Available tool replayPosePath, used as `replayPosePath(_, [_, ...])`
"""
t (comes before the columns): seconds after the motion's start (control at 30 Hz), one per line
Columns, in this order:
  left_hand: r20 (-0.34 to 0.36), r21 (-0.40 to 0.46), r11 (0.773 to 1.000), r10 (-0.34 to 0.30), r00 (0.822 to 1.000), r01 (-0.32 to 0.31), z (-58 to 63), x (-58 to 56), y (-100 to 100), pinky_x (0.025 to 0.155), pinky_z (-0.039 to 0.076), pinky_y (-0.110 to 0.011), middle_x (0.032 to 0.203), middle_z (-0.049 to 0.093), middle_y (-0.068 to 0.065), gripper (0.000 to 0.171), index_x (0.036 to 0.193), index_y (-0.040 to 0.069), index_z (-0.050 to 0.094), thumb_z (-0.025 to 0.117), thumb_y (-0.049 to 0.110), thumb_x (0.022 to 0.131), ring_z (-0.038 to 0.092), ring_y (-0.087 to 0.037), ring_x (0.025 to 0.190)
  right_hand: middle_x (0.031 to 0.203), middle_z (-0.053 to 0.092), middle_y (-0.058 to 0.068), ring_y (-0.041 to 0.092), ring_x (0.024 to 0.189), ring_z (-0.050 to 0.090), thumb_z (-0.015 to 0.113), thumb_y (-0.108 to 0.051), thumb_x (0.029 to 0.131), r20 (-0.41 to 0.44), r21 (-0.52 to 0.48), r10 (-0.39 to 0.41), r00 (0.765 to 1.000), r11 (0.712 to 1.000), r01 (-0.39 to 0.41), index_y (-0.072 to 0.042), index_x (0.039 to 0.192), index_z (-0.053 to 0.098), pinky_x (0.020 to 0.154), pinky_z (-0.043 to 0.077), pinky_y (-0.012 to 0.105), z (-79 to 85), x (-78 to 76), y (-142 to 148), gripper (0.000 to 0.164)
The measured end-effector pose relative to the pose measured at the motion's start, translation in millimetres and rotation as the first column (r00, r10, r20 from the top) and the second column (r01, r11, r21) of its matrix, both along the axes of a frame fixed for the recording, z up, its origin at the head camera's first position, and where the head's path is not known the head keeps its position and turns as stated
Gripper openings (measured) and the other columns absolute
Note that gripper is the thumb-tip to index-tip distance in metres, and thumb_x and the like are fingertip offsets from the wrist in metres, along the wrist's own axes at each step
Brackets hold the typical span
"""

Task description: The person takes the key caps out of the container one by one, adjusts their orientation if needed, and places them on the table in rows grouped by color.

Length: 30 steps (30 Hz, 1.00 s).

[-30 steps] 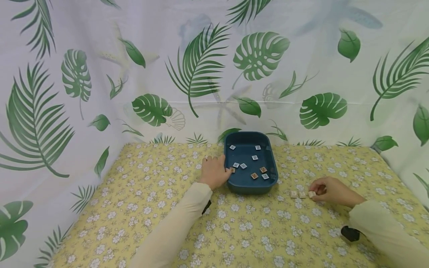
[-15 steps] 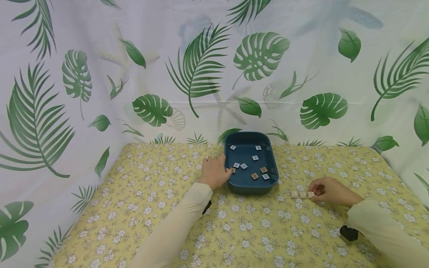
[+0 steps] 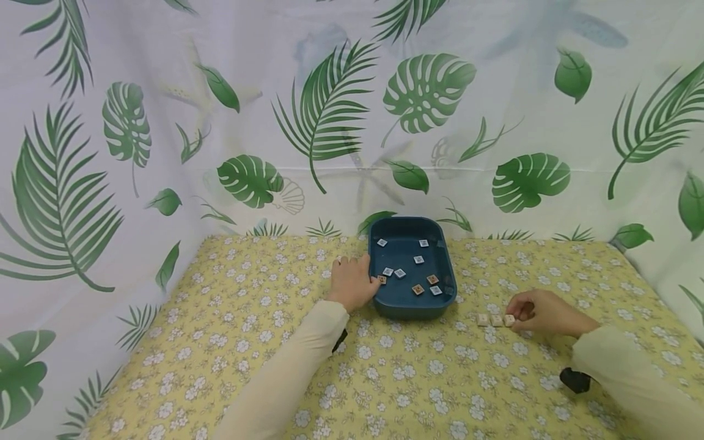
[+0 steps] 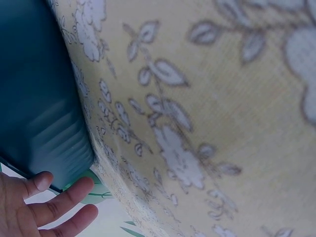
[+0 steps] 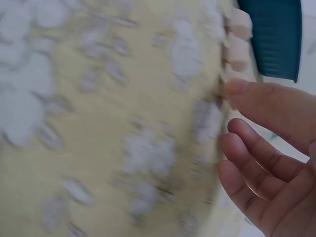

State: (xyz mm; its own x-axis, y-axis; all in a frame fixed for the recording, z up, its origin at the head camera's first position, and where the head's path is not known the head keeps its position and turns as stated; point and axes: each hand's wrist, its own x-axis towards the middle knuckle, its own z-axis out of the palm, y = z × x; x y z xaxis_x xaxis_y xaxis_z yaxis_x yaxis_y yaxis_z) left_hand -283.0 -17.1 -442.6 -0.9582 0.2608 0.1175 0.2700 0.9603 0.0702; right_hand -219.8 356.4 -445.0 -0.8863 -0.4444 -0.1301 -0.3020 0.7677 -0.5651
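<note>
Beige tile (image 3: 509, 320): sitting at R end of a short row, betw. R thumb & fingertip, off tray's front-R corner.
R hand (image 3: 541, 313): pinching that tile.
2 other beige tiles (image 3: 497, 320): lying just L of it.
Blue tray (image 3: 412, 312): standing nr table's (image 3: 264, 342) back edge, holding white tiles (image 3: 399, 273) & brown tiles (image 3: 418, 289).
L hand (image 3: 352, 284): resting on tray's L rim, fingers spreading loosely.

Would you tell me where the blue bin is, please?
In the head view, the blue bin stands slightly right of center on the yellow cloth, the left hand at its left rim.
</note>
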Motion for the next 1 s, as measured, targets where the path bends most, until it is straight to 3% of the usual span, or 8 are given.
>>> replayPosePath(0.27, [0.001, 0.001, 1.000, 0.009, 1.000, -0.009, -1.4, -1.8, -3, 0.092, 0.042, -0.046, 0.099, 0.066, -0.010, 0.040, 0.122, 0.013, 0.054, 0.048, 0.039, 0.092, 0.058, -0.030, 0.098, 0.092, 0.064, 0.005, 0.003, 0.077, 0.058, 0.070, -0.018, 0.082, -0.038, 0.067, 0.017, 0.999, 0.998, -0.015, -0.006, 0.099, 0.065, 0.069, 0.052, 0.026, 41.1, -15.5, 1, 0.021])
replayPosePath(0.43, [-0.001, -0.001, 1.000, 0.014, 1.000, -0.014, -1.4, -2.7, -5, 0.092, 0.042, -0.046, 0.100, 0.066, -0.010, 0.038, 0.119, 0.013, 0.054, 0.048, 0.039, 0.092, 0.058, -0.030, 0.099, 0.092, 0.065, 0.005, 0.005, 0.076, 0.059, 0.071, -0.020, 0.081, -0.105, 0.092, 0.024, 0.994, 0.996, -0.014, -0.007, 0.098, 0.066, 0.071, 0.053, 0.029, 74.9, -35.1, -13, 0.022])
replayPosePath(0.57, [0.001, 0.005, 1.000, 0.019, 1.000, -0.019, -0.6, -2.9, -5, 0.093, 0.042, -0.046, 0.102, 0.066, -0.010, 0.041, 0.122, 0.013, 0.053, 0.048, 0.040, 0.092, 0.058, -0.031, 0.101, 0.090, 0.066, 0.005, 0.006, 0.076, 0.061, 0.072, -0.017, 0.081, -0.152, 0.054, 0.039, 0.988, 0.998, -0.031, -0.007, 0.098, 0.067, 0.073, 0.054, 0.032, 92.9, -54.1, -32, 0.020])
replayPosePath(0.8, [-0.004, -0.002, 1.000, 0.006, 1.000, -0.006, -1.1, -3.7, -5, 0.093, 0.042, -0.047, 0.102, 0.066, -0.011, 0.046, 0.129, 0.013, 0.050, 0.047, 0.041, 0.092, 0.058, -0.031, 0.101, 0.094, 0.068, 0.008, 0.012, 0.083, 0.063, 0.069, -0.018, 0.084, -0.096, -0.073, 0.022, 0.995, 0.997, -0.029, -0.005, 0.103, 0.066, 0.079, 0.053, 0.036, 101.5, -87.1, -81, 0.022])
replayPosePath(1.0, [0.004, -0.022, 1.000, 0.000, 1.000, 0.000, -2.9, -4.0, -1, 0.093, 0.042, -0.046, 0.104, 0.066, -0.011, 0.049, 0.132, 0.014, 0.049, 0.046, 0.043, 0.093, 0.058, -0.031, 0.103, 0.093, 0.069, 0.010, 0.016, 0.082, 0.065, 0.068, -0.012, 0.084, -0.041, -0.178, 0.018, 0.999, 0.984, -0.025, -0.001, 0.101, 0.067, 0.076, 0.052, 0.034, 88.1, -113.1, -125, 0.020])
